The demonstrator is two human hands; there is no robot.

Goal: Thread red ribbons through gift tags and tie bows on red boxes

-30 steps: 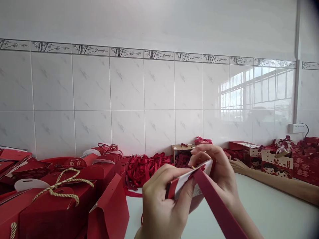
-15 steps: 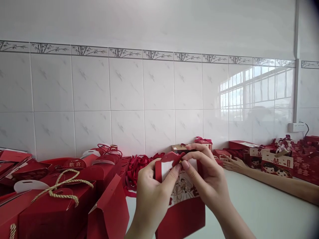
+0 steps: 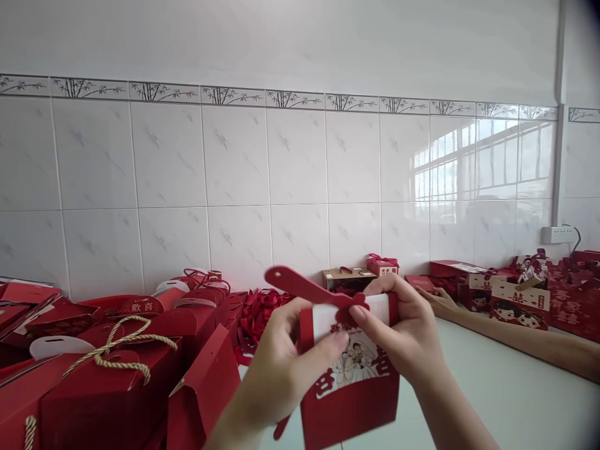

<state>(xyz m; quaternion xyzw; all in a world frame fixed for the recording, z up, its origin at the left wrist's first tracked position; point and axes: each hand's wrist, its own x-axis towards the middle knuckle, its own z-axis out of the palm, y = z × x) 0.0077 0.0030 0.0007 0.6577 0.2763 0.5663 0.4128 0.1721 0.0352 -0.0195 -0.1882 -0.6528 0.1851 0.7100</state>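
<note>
Between my hands I hold a red gift box with a white panel printed with a couple. My left hand grips its left side, the thumb lying across the panel. Around the right side closes my right hand, its thumb pressing the top edge near a red strap. The strap sticks out up and to the left, with a small hole at its rounded end. The lower tip of another red strip shows below my left hand. My fingers behind the box are hidden.
Red gift boxes, one tied with gold cord, crowd the left. A heap of red ribbon lies behind my hands. Another person's arm reaches across the white table on the right, beside more red boxes.
The red strap has swung out to the upper left from the box's top. My left thumb has slid down onto the printed panel, and the box has shifted slightly right.
</note>
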